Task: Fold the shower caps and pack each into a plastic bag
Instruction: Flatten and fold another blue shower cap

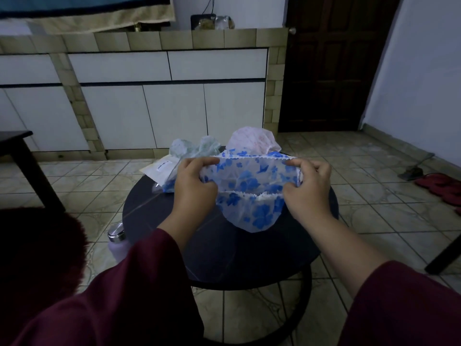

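A white shower cap with blue flowers is stretched open in the air above the round dark table. My left hand grips its left rim and my right hand grips its right rim, pulling the elastic edge wide. Behind it on the table lie a pale green shower cap and a pink shower cap. A plastic bag with a barcode label lies at the table's far left, with another blue-flowered piece peeking out beside my left hand.
A lilac bottle with a steel lid stands on the tiled floor left of the table. A dark furry seat is at my left, a dark table beyond it. White cabinets and a brown door lie ahead. Red slippers sit at right.
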